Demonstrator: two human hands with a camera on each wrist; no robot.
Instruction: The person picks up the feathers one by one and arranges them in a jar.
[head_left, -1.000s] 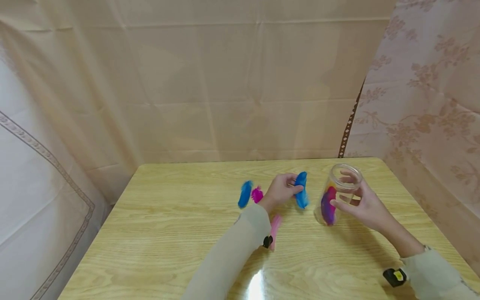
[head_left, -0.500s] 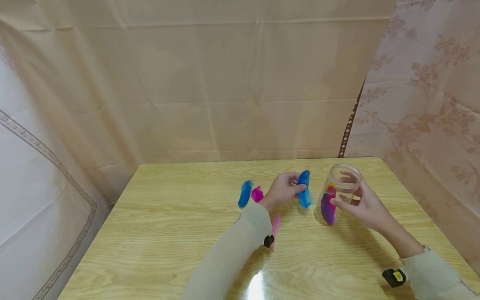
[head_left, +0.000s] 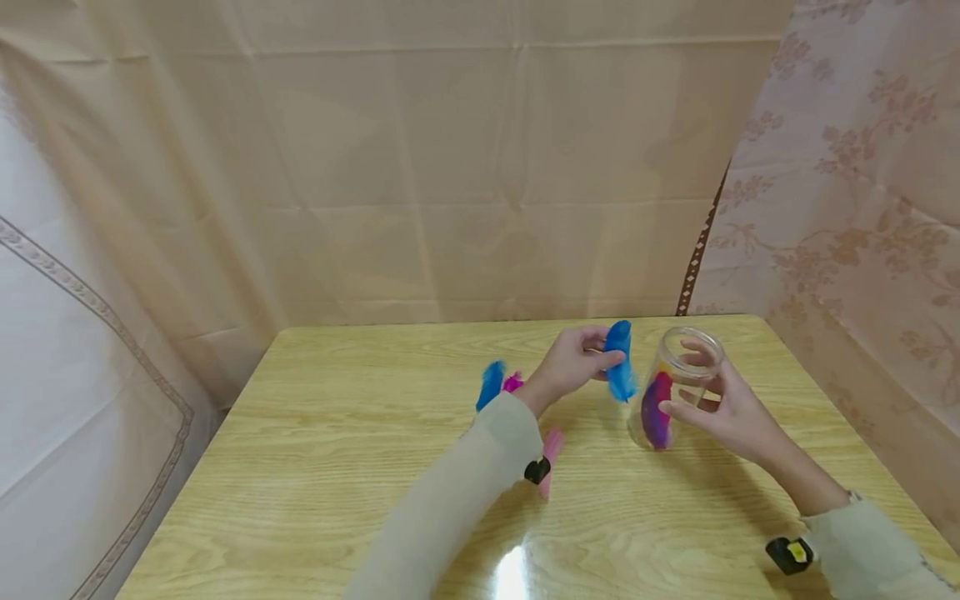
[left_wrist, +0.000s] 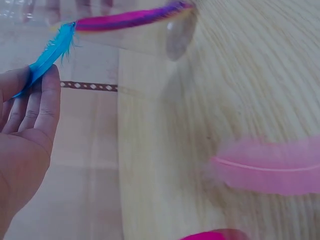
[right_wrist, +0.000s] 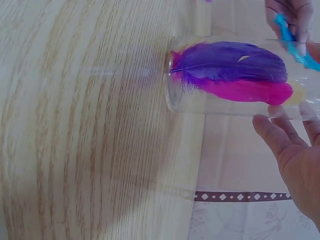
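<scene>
My left hand [head_left: 572, 363] pinches a blue feather [head_left: 620, 360] between thumb and fingers, raised over the table just left of a clear jar [head_left: 686, 367]. In the left wrist view the blue feather [left_wrist: 52, 52] slants up from the fingertips. My right hand [head_left: 723, 412] grips the jar from its right side, thumb in front and fingers behind. Through the jar's wall show a purple feather [right_wrist: 230, 62] and a magenta feather [right_wrist: 250, 91], with a bit of yellow beside them. The jar stands upright with its mouth uncovered.
On the table [head_left: 315, 467] lie another blue feather [head_left: 491, 385], a magenta feather [head_left: 513, 382] partly hidden by the left wrist, and a pale pink feather [head_left: 552, 450] beside the left cuff. A beige curtain [head_left: 450, 167] hangs behind the table's back edge.
My left hand has risen and moved right with the blue feather, closer to the jar's mouth. The right hand and the jar have stayed in place.
</scene>
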